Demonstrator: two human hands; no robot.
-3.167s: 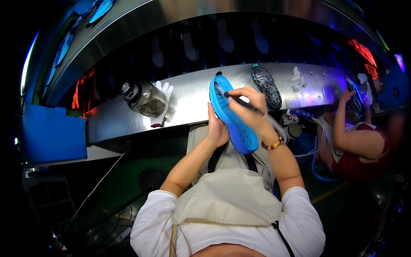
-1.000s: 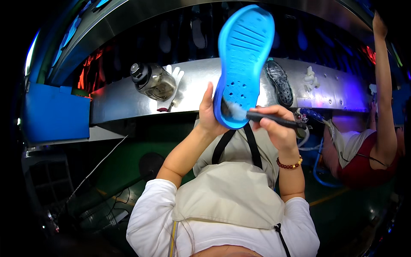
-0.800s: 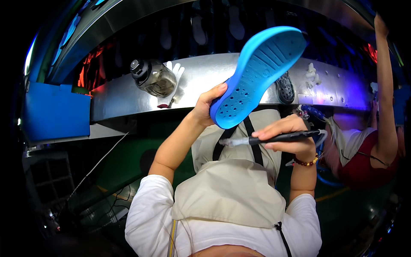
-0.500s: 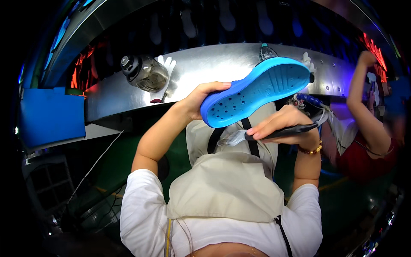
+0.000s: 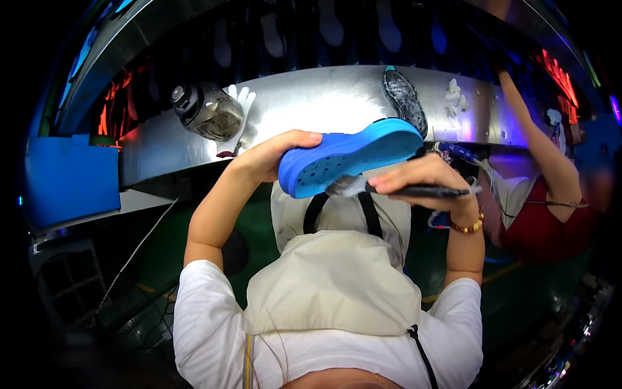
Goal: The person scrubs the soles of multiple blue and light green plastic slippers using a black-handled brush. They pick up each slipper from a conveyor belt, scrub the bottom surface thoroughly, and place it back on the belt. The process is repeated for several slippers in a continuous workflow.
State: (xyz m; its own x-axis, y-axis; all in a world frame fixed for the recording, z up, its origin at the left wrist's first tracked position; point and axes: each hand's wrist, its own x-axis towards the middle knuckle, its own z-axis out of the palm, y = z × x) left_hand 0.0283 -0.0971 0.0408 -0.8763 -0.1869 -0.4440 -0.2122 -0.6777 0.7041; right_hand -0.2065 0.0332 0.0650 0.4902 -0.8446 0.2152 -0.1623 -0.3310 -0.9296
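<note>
A blue shoe sole [image 5: 353, 154] is held up in front of the bench, tilted with its hollow, dimpled inner side towards me. My left hand [image 5: 277, 154] is closed round its left end, the thumb along the upper edge. In my right hand [image 5: 431, 178] is a brush with a dark handle [image 5: 437, 191], gripped between thumb and fingers. The pale brush head points left and meets the sole's lower rim near the holed end; whether the bristles touch the inside is blurred.
On the metal bench [image 5: 311, 97] are a dark clear bottle [image 5: 210, 113], a white glove [image 5: 245, 104], a dark sole [image 5: 404, 100] and crumpled white pieces [image 5: 455, 97]. Several soles line the dark rack behind. A co-worker's arm [image 5: 541, 129] reaches forward at right. A blue panel [image 5: 71, 181] stands left.
The sole has tilted and shifted left and slightly down, uncovering the dark sole on the bench. The brush head has come up to the blue sole's lower rim.
</note>
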